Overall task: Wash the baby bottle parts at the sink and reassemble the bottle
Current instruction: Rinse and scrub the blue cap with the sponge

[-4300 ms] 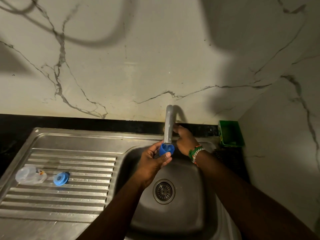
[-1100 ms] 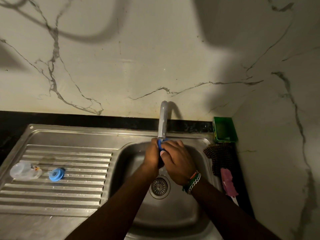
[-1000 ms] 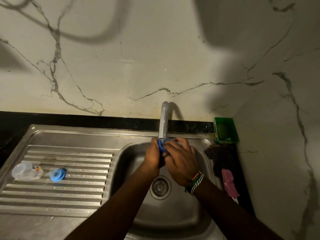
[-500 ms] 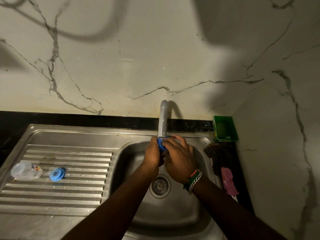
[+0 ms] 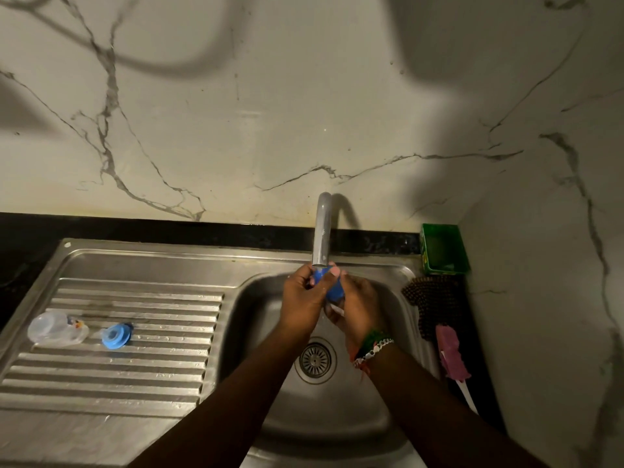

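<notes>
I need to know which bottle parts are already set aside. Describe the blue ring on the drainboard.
The blue ring is a round, light blue piece that looks like plastic, with a raised centre and a wider flange. It lies tilted on the ribbed steel drainboard, left of the basin. Just to its left lies the clear bottle; whether they touch is unclear. Neither hand touches it. Water drops glint on the ribs around it.
</notes>
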